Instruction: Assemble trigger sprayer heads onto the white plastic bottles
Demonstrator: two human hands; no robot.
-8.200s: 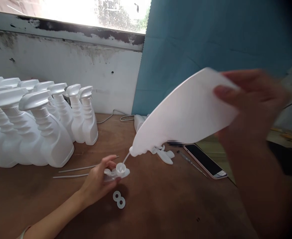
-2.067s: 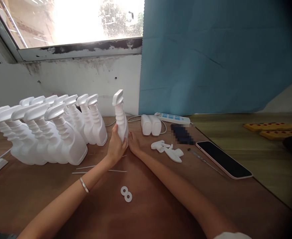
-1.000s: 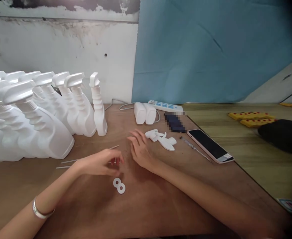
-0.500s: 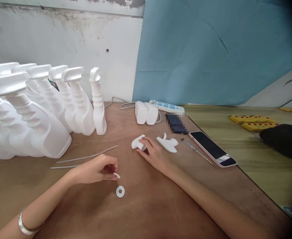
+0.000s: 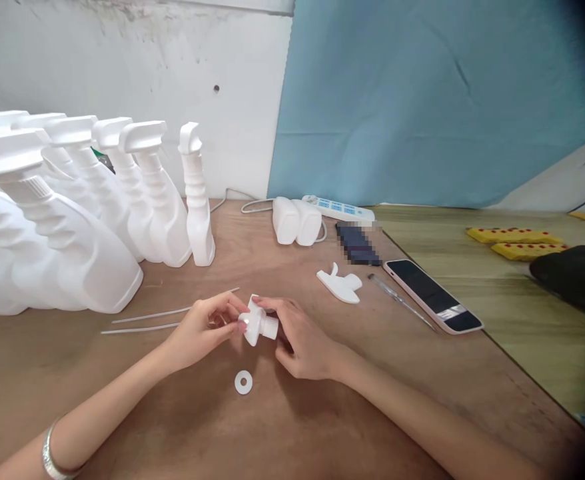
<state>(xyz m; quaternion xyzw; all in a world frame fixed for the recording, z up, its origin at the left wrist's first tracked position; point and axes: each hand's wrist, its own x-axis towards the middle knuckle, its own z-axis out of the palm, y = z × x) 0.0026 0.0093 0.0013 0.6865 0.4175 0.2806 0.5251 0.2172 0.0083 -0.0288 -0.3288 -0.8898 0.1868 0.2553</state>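
Observation:
A white trigger spray head (image 5: pixel 253 328) is held between both hands over the table, its ribbed collar pointing right. My left hand (image 5: pixel 203 332) is closed at its left side, thumb and fingertips against it; whether the small white piece is still in those fingers is hidden. My right hand (image 5: pixel 306 339) grips the spray head from the right, fingertips over its top end. Just below lies a flat white washer (image 5: pixel 243 383) with a round hole. Another white spray head (image 5: pixel 340 285) rests on the table to the right. Two thin white tubes (image 5: pixel 145 315) lie partly behind my left hand.
White spray bottles (image 5: pixel 87 247) crowd the left side. Two white bottles (image 5: pixel 286 223) lie at the back beside a power strip (image 5: pixel 340 211). On the right are a dark pixelated item (image 5: pixel 357 244), a pen (image 5: pixel 397 299) and a phone (image 5: pixel 430 293) near the table edge.
My right hand has lifted the spray head and brought it left and nearer. My left hand, which pinched a small white piece, has met it. The washer stays on the table.

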